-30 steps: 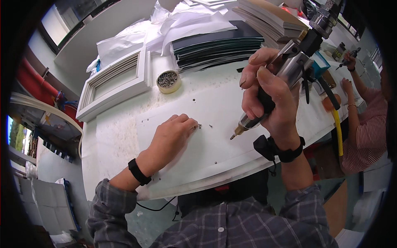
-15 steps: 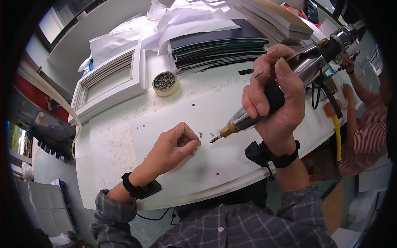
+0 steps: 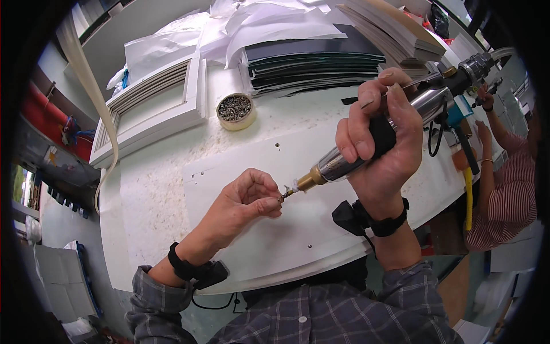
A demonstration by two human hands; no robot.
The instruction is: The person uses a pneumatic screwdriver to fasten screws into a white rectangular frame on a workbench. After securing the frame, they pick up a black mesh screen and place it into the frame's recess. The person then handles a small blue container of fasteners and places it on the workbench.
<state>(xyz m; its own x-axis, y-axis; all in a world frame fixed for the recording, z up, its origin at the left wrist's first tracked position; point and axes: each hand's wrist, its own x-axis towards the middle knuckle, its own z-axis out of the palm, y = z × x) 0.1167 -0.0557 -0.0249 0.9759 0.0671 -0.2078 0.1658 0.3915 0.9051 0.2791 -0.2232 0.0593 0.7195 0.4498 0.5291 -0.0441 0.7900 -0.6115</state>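
My right hand [image 3: 389, 152] is wrapped around a pneumatic screwdriver [image 3: 335, 166] with a metal body, black grip and brass nose, tilted down to the left. Its thin bit meets the fingertips of my left hand [image 3: 243, 198]. Thumb and fingers there pinch a small screw [image 3: 281, 199] at the bit's tip; most of it is hidden. Both hands are above a white panel [image 3: 240, 157] on the table, with a few small dark screw heads or holes in it. Beyond my left hand stands a round tub [image 3: 238, 124] filled with small screws.
A white louvred frame [image 3: 197, 106] lies at the far left. Dark flat panels [image 3: 312, 71] are stacked at the back, beside crumpled white wrapping [image 3: 275, 31] and pale boards [image 3: 395, 28]. A hose [image 3: 109, 120] hangs at left. Another person [image 3: 507, 183] works at right.
The screwdriver's bit has moved left to my left fingertips, which now hold the screw against it. The view has shifted slightly.
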